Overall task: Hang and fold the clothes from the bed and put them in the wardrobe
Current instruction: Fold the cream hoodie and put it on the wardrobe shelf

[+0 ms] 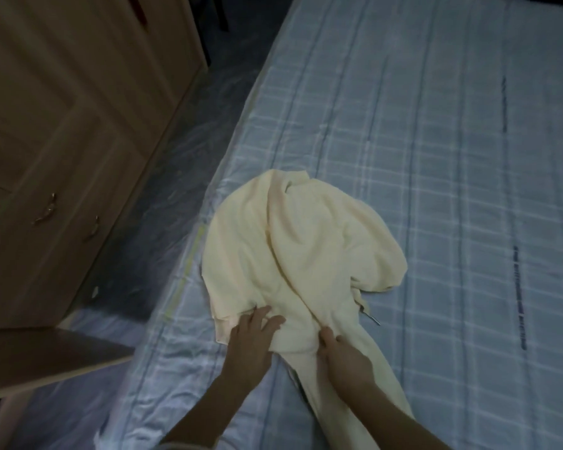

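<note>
I saw a pale cream-yellow garment (293,248), plain with no print, lying on the bed (436,157). The bed's cover was light blue-grey, checked with paler white bands and thin darker blue lines, and a dark navy broken stripe ran along it on the right. On the left, the wardrobe (62,125) was a light tan wood tone with small metallic handles (48,209). The floor (189,131) between looked dark grey-blue with whitish glints.

wardrobe (62,131) cropped, metal tip (375,320) unidentifiable
</note>
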